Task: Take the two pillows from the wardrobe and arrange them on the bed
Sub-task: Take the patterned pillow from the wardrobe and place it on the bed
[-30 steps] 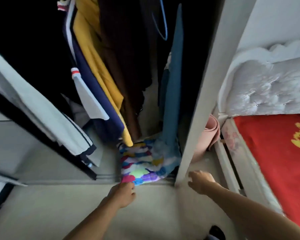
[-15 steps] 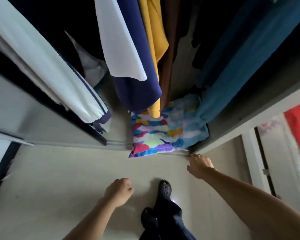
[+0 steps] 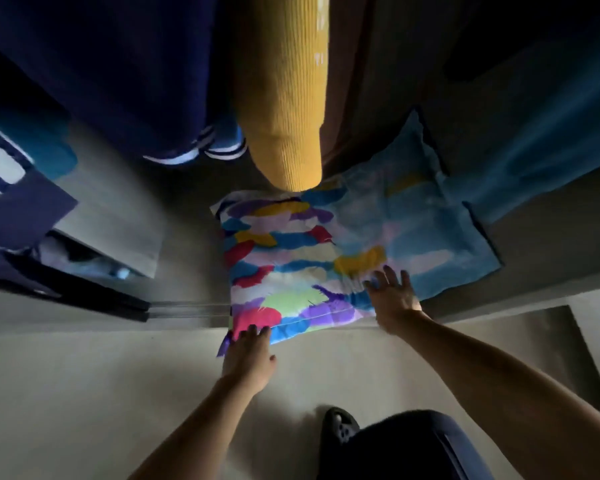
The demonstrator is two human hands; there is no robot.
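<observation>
A pillow (image 3: 291, 265) with blotches of many colours lies flat on the wardrobe floor, its near edge over the wardrobe's sill. A second, pale blue pillow (image 3: 437, 237) lies partly under it to the right. My left hand (image 3: 248, 355) touches the near left corner of the colourful pillow, fingers resting on its edge. My right hand (image 3: 394, 296) lies on the near right part of that pillow with fingers spread. Neither hand has closed on the fabric. The bed is out of view.
Hanging clothes crowd the wardrobe above the pillows: a mustard knit sleeve (image 3: 288, 98), navy garments (image 3: 118, 71) at left, a teal cloth (image 3: 534, 140) at right. A dark sliding-door track (image 3: 94, 299) runs at left. My foot in a black clog (image 3: 340, 427) stands on the pale floor.
I have bent down closer to the wardrobe floor. Both hands moved forward from the floor's edge onto the colourful pillow; the bed has left the view.
</observation>
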